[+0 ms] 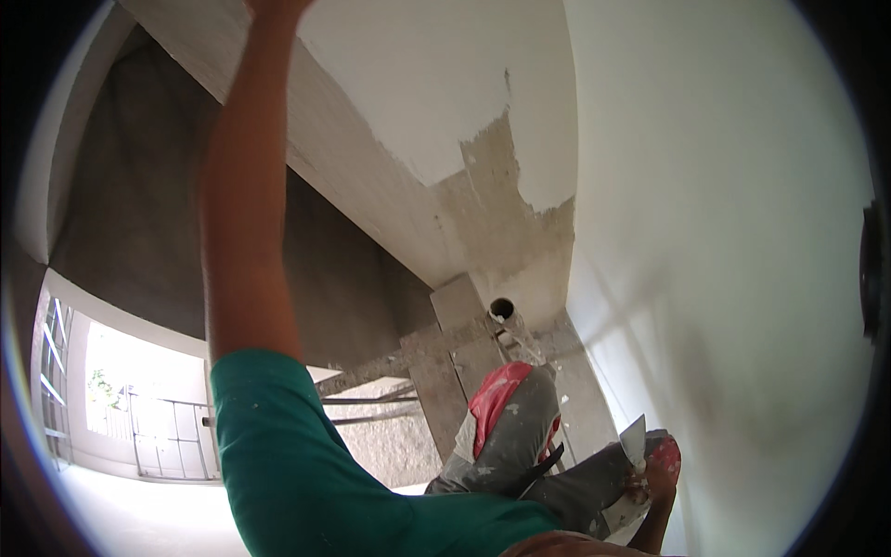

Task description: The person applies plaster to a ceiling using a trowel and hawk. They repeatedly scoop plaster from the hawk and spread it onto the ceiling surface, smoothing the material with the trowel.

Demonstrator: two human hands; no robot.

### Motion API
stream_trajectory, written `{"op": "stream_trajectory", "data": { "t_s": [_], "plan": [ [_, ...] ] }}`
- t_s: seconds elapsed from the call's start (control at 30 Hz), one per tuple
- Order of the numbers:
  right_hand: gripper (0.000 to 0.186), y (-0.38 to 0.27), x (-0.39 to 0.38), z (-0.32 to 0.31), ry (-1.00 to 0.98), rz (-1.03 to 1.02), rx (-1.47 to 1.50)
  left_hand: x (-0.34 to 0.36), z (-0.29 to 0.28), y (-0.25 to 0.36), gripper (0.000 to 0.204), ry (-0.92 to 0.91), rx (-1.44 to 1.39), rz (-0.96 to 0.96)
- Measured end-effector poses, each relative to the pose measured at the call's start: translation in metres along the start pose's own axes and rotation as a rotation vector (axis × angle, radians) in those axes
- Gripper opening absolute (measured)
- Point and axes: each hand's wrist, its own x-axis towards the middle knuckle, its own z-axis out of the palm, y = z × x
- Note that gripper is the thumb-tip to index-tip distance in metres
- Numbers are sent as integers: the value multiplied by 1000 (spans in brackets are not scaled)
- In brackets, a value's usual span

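Note:
My left arm stretches up to the picture's top edge, beside the partly coated wall (408,84). Only the base of my left hand (278,6) shows; its fingers are cut off, so what it holds or touches cannot be seen. Low on the right, next to my bent knee, my right hand (661,485) is closed around a putty knife (634,442). The knife's pale, flared blade points upward, and its handle is mostly hidden by the fingers. White smears mark the grey trousers (515,432), which have red patches at the knees.
Planks (459,302) of a platform lie beneath me, with a dark-mouthed round container (501,309) on them. A smooth white wall (715,232) rises close on the right. Metal bars (371,401) run below the planks; a railing (172,436) stands at a bright opening on the left.

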Motion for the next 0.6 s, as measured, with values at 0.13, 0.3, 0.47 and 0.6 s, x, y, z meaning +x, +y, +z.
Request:
{"op": "stream_trajectory", "data": {
  "t_s": [0.13,0.3,0.47,0.6],
  "plan": [
    [20,-26,10,-14,-314,394,605,-157,110,25,72,30,66,89],
    [23,-9,9,-12,-352,293,445,-357,189,78,61,-252,-57,140],
    [24,18,4,15,-97,176,6,-476,208,62,56,-453,-77,231],
    [24,30,0,22,90,195,-15,-379,146,82,58,-451,-192,304]
  ]
}}
